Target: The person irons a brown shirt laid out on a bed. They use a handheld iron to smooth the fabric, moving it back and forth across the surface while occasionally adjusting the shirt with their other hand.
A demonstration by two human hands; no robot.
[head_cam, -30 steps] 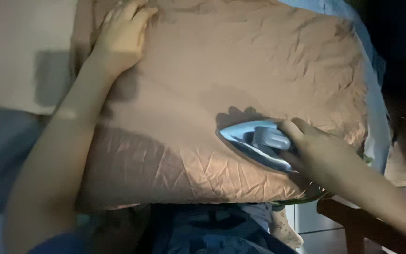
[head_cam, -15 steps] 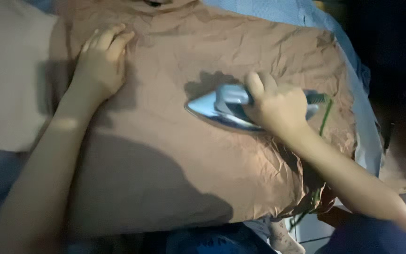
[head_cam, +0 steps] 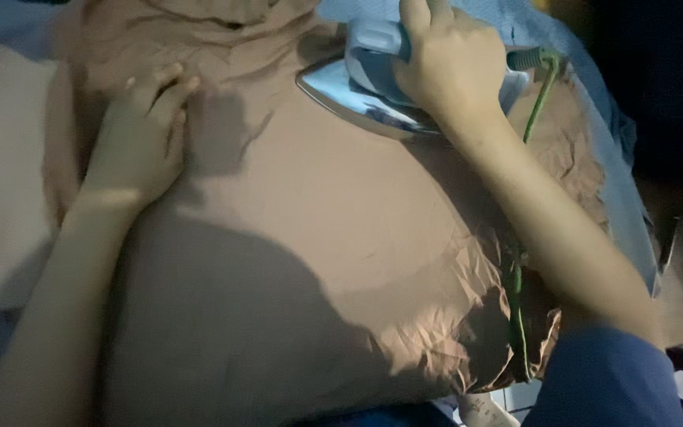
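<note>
Right hand (head_cam: 452, 67), grip closed round the handle of the iron (head_cam: 373, 87), which rests near the far end of the brown cloth (head_cam: 341, 261). Left hand (head_cam: 140, 142) lies flat, holding nothing. Middle appears smooth; right edge remains creased.

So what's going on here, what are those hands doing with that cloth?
A person is ironing. The right hand grips the handle of a pale blue iron, whose soleplate rests near the top of a brown cloth. The left hand lies flat on the cloth's left side. A green cord trails from the iron down along the right arm. The cloth's lower right edge is crumpled, and a light blue cover shows beneath.
</note>
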